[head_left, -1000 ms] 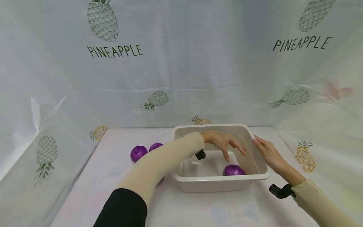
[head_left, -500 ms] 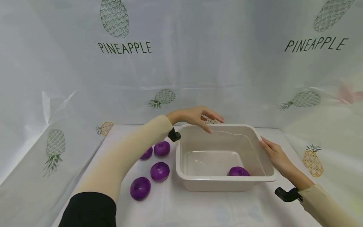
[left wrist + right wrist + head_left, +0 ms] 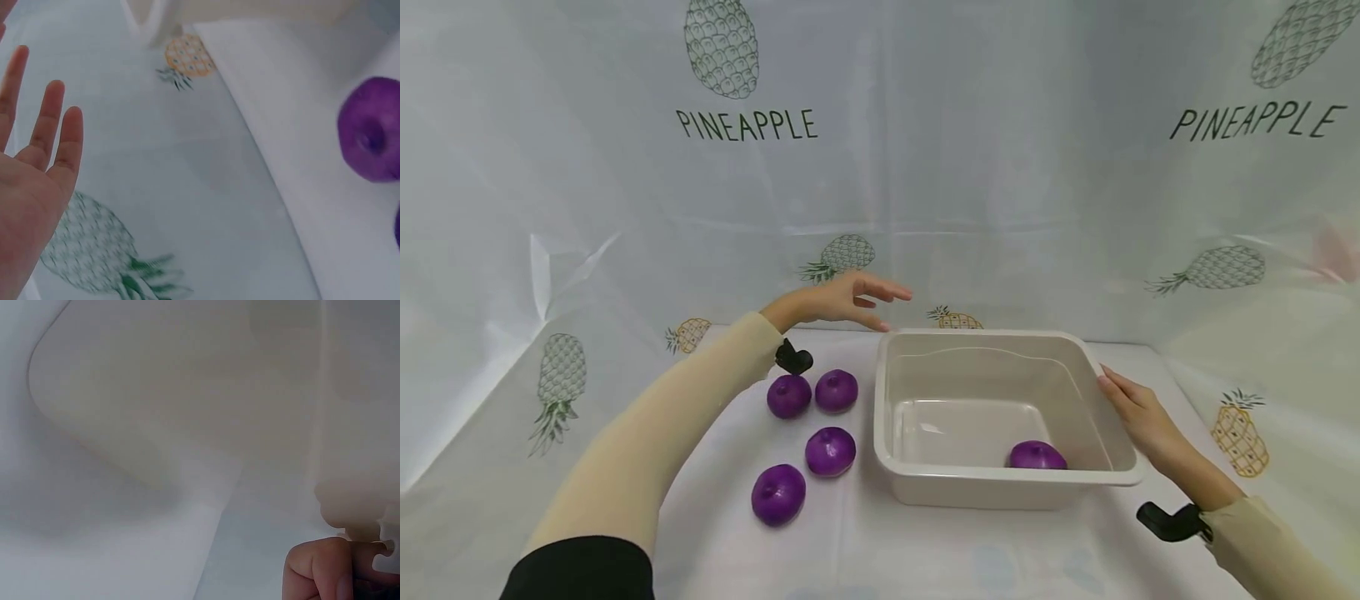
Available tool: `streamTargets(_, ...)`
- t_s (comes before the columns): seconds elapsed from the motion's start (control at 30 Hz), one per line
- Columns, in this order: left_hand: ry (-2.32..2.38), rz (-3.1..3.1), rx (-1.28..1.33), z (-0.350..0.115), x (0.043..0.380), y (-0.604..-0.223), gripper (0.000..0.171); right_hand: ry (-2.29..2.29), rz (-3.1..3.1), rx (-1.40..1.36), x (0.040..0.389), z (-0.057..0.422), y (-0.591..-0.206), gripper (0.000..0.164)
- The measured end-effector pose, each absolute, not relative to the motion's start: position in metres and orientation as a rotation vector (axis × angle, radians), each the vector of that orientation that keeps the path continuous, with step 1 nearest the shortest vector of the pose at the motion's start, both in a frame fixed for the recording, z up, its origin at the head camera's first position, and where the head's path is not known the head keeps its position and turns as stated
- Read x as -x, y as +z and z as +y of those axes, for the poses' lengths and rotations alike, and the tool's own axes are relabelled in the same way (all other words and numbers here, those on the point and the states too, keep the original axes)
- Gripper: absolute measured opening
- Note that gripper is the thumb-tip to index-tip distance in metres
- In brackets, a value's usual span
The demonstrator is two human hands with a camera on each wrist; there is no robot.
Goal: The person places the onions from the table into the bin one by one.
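A pale beige plastic bin (image 3: pixel 977 493) stands on the table, with one purple onion (image 3: pixel 1037 455) inside near its front right corner. On the bin's right side, my right hand (image 3: pixel 1142 417) grips the rim; in the right wrist view curled fingers (image 3: pixel 315 569) show under the rim's edge. My left hand (image 3: pixel 842 300) hovers above the table's back edge, left of the bin's back left corner. It holds nothing, and its fingers (image 3: pixel 47 125) are spread in the left wrist view. The nearest onion (image 3: pixel 837 391) to it lies below, beside the bin.
Left of the bin lie several purple onions, among them a back left one (image 3: pixel 789 397), a middle one (image 3: pixel 831 452) and a front one (image 3: pixel 778 495). A pineapple-print sheet (image 3: pixel 962 183) hangs behind the white-covered table (image 3: pixel 895 554).
My left hand has withdrawn from over the bin, up and to the left, uncovering the onions on the table. The right hand has kept its grip on the rim. The view has shifted slightly.
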State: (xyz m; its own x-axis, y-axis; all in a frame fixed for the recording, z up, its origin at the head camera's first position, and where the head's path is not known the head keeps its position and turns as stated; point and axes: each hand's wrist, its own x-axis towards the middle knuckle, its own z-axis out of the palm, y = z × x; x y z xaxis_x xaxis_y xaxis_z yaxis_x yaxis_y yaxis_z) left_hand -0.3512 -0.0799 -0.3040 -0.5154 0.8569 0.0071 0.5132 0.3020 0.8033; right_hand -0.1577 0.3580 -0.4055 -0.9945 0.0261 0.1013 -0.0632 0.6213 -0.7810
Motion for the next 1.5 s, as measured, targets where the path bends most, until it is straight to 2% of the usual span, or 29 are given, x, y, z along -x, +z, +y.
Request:
streamTargets(0.4, 1.253, 2.245, -0.924, -0.164, 0.353, -0.344, 0.059, 1.324, -2.746, -0.036, 0.156, 0.357, -0.406, 0.056)
streamTargets(0.67, 1.317, 2.225, -0.793, -0.202, 0.35, -0.379, 0.057, 1.321, -2.755, -0.027, 0.154, 0.356, -0.406, 0.057)
streamTargets(1.1, 1.415, 2.128, -0.697, -0.232, 0.342, -0.453, 0.059, 1.343, -2.761, -0.025, 0.154, 0.355, -0.405, 0.058)
streamTargets(1.5, 1.427, 2.121, -0.703, -0.236, 0.333, -0.482, 0.064, 1.347, -2.773, -0.005, 0.155, 0.355, -0.405, 0.058)
